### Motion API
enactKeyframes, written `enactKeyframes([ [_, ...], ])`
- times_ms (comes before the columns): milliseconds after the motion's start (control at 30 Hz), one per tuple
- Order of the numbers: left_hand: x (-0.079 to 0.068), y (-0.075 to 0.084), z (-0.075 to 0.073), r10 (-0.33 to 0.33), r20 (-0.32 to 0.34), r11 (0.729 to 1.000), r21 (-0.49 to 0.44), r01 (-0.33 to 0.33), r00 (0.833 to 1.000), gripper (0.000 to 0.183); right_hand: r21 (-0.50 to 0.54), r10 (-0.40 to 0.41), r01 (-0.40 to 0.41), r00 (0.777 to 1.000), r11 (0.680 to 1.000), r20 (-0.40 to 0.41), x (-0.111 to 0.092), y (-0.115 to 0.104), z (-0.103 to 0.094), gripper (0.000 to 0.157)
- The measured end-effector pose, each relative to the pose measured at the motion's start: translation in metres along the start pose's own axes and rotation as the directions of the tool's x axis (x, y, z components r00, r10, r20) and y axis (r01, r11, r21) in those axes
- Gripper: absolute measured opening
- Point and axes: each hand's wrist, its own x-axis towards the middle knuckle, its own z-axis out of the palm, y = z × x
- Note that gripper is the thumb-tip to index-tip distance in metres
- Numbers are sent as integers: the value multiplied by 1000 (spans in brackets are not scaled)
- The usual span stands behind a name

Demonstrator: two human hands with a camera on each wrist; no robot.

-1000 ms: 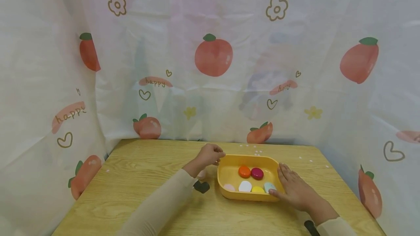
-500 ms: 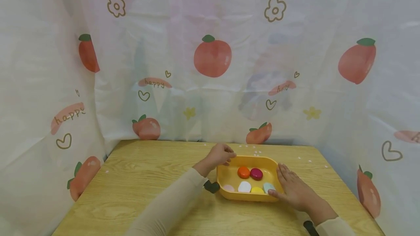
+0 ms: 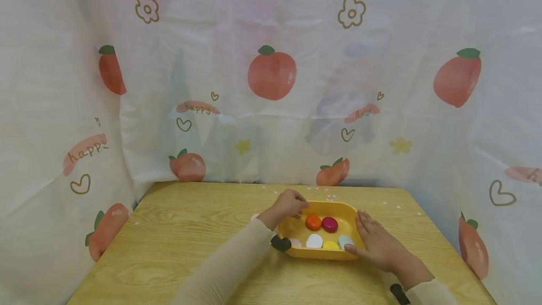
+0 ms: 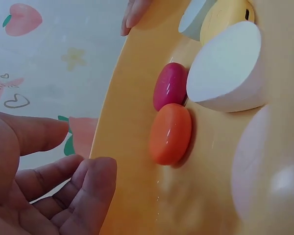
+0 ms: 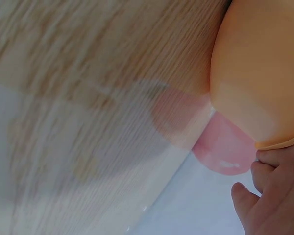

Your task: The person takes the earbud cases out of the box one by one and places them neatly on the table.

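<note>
From my remote seat I see the wooden table (image 3: 190, 229) first, fenced by a peach-print curtain (image 3: 271, 74), and on its right half the yellow tray (image 3: 292, 222), a shallow moulded dish that I judge stiff, light and rather slick, best taken by its rolled rim at two opposite sides. My right hand (image 3: 378, 244) lies flat against the tray's right wall, fingers straight and spread, steadying it rather than clutching. My left hand (image 3: 288, 204) hovers at the tray's far left corner with fingers curled loosely; the left wrist view shows the palm empty, though whether a fingertip grazes the rim I cannot tell. Inside lie smooth glossy pebbles, which I expect to slide easily: an orange pebble (image 4: 170, 133) touching a magenta pebble (image 4: 170, 86), then a white pebble (image 4: 226, 68), a yellow pebble (image 3: 330, 245), a pale blue pebble (image 3: 346, 240) and a pink pebble (image 3: 295, 243).
</note>
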Motion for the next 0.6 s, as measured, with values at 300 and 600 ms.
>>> enactKeyframes([
  [300, 2, 4, 9, -54, 10, 998, 32, 53, 999, 13, -3, -5, 5, 1000, 1000, -3, -1, 2, 1, 95],
  [600, 0, 8, 18, -103, 6, 994, 45, 102, 995, 17, 5, -18, 18, 1000, 1000, -4, -1, -1, -2, 95],
])
